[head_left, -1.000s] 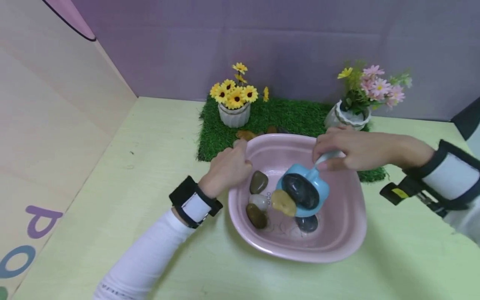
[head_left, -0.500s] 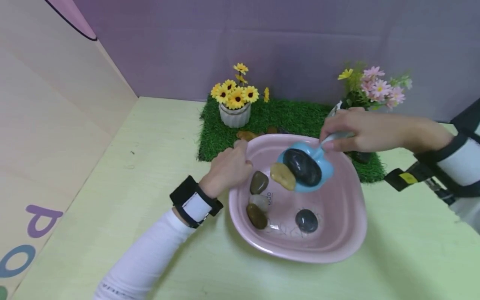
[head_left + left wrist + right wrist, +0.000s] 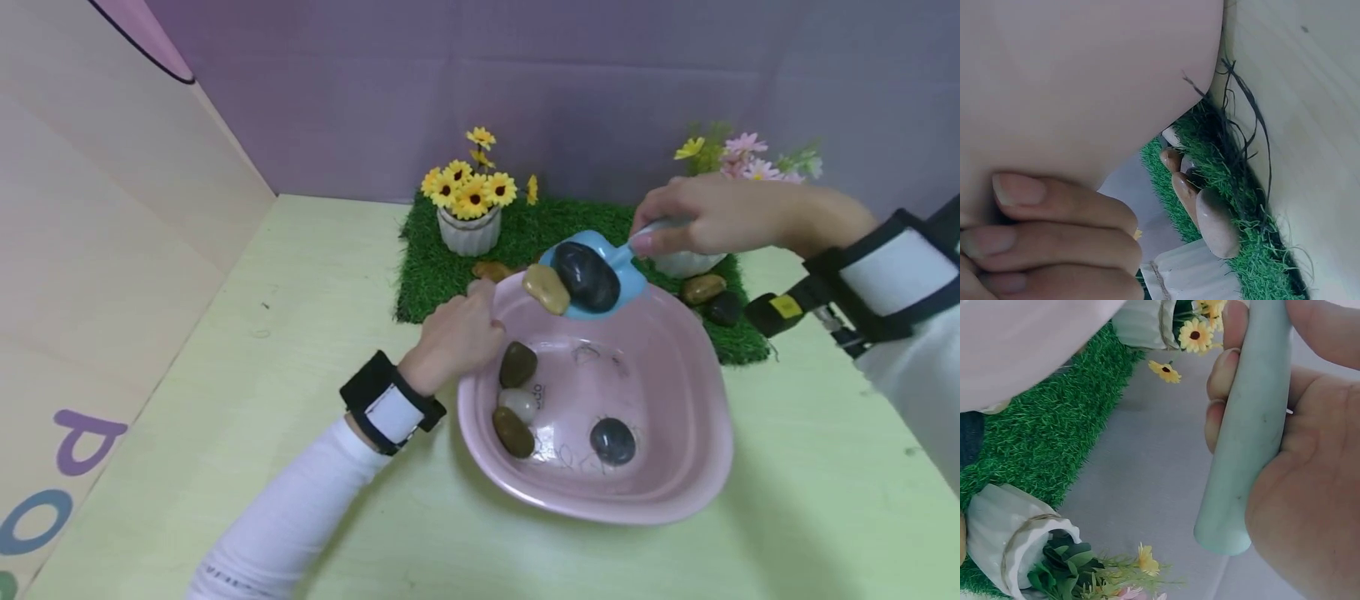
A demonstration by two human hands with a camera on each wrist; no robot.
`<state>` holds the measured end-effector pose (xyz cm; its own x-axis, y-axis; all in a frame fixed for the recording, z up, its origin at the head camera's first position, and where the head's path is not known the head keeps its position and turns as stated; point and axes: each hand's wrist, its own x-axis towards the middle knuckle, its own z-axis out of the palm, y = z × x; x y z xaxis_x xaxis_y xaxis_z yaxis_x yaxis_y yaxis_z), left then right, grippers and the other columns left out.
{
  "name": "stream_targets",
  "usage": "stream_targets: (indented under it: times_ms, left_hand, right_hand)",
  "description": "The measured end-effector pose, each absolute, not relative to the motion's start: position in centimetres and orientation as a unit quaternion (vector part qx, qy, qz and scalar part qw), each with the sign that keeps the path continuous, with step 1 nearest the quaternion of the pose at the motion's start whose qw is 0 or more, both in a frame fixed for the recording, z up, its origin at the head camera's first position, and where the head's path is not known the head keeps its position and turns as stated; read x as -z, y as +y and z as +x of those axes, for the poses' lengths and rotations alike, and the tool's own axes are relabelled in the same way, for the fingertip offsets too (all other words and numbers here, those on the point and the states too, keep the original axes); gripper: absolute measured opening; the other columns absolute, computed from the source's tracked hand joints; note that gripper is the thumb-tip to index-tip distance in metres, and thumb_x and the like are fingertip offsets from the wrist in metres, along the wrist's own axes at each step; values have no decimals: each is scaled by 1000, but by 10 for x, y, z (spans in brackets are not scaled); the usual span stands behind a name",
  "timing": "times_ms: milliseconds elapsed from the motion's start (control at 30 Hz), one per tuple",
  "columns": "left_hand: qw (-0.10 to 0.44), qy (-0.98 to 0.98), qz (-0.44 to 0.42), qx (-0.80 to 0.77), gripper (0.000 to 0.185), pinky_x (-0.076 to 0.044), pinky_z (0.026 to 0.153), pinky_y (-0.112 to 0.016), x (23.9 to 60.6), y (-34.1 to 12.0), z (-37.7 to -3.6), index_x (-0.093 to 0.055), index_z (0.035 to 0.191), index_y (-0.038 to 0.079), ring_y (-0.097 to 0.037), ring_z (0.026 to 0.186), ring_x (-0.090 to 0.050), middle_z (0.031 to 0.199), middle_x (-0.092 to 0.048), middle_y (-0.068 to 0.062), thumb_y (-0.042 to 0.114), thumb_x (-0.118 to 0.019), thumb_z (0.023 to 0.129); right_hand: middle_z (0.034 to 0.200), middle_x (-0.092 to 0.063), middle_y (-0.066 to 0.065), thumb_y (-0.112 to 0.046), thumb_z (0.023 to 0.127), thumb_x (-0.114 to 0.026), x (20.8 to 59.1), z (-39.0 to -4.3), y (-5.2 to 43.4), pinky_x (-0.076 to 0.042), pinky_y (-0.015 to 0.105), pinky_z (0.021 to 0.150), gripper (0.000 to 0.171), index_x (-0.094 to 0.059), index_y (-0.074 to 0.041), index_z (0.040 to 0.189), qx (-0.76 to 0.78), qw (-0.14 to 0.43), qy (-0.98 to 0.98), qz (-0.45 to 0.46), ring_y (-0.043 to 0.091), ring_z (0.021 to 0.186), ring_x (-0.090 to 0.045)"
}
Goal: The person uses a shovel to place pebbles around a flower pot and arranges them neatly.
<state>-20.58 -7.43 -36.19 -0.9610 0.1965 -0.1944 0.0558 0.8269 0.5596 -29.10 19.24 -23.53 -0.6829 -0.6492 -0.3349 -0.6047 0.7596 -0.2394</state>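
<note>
My right hand [image 3: 712,217] grips the pale handle [image 3: 1250,431] of a light blue scoop [image 3: 632,283], fingers and thumb wrapped round it in the right wrist view. A large black stone [image 3: 587,277] lies in the scoop, with a yellow stone [image 3: 546,288] beside it at the left edge. The scoop is held over the far rim of a pink basin [image 3: 678,392]. At the basin's left rim, my left hand [image 3: 457,337] grips the edge; its fingers [image 3: 1072,212] curl against the outer wall. Inside the basin lie several stones, among them a dark grey one [image 3: 613,442] and a white one [image 3: 517,406].
Behind the basin, a green turf mat [image 3: 416,287] bears a pot of yellow flowers [image 3: 470,231] and a pot of pink flowers [image 3: 686,264]. More stones lie on the mat, including a brown one [image 3: 702,289] at the right. A grey-purple backdrop [image 3: 600,100] stands behind.
My right hand has lifted the scoop with its two stones up from low in the basin and away to the far rim. My left hand stays at the rim.
</note>
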Motion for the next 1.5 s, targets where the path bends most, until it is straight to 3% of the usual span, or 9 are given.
stream_targets:
  times_ms: [100,200,333,500,700,1067,1133,1300,1500]
  left_hand:
    - [119,950,68,-282,47,-52,44,-30,362,-75,-206,-40,137,0,-19,58,-65,89,-61,-15,15,-47,93]
    - [113,952,69,-278,47,-52,46,-31,362,-75,-206,-40,137,1,-20,60,-65,90,-61,-14,16,-47,93]
    - [110,953,68,-276,47,-51,48,-33,361,-74,-206,-42,137,1,-21,62,-64,88,-60,-14,16,-46,92]
    - [108,953,68,-274,55,-49,44,-32,362,-74,-206,-38,144,-1,-22,60,-63,85,-60,-14,15,-45,92]
    - [106,955,76,-267,56,-47,40,-30,363,-74,-207,-37,146,0,-22,58,-62,86,-57,-13,15,-46,93]
    - [100,955,80,-269,48,-47,41,-29,363,-75,-206,-43,139,-1,-21,58,-61,82,-58,-12,15,-47,94]
    - [98,955,80,-267,47,-47,41,-28,364,-75,-206,-44,138,-1,-21,58,-61,82,-58,-12,15,-47,93]
    - [102,955,81,-268,46,-49,41,-28,364,-75,-207,-44,136,-1,-20,58,-63,83,-59,-12,14,-48,93]
    - [109,952,75,-275,50,-50,41,-27,363,-74,-207,-41,140,-1,-19,58,-64,87,-60,-13,15,-49,94]
  right_hand:
    - [119,-62,5,-40,103,-47,233,-295,188,-46,48,89,31,-64,-16,113,57,212,920,-325,21,109,-55]
    - [132,-58,12,-47,102,-43,230,-297,186,-48,54,93,45,-58,-12,128,63,232,924,-297,29,117,-55]
    - [151,-40,22,-55,101,-41,229,-299,184,-39,69,102,68,-38,-7,148,78,266,925,-260,44,135,-41]
    - [141,-49,18,-50,101,-44,237,-298,177,-43,62,100,59,-45,-8,142,97,269,922,-261,38,127,-48]
    - [155,-34,24,-44,104,-39,241,-298,171,-32,67,111,65,-29,-3,152,104,267,918,-274,46,140,-35]
    - [139,-54,20,-31,106,-39,247,-299,152,-42,59,103,43,-47,-6,140,102,221,921,-303,37,125,-53]
    - [137,-55,19,-29,106,-39,248,-299,147,-37,62,106,41,-48,-6,139,100,224,921,-302,37,126,-52]
    - [138,-54,23,-26,106,-37,251,-302,138,-6,77,111,42,-45,-2,140,79,232,921,-304,45,134,-43]
    - [136,-55,22,-24,107,-35,253,-306,129,-6,79,110,41,-45,-1,140,51,247,920,-300,44,132,-45]
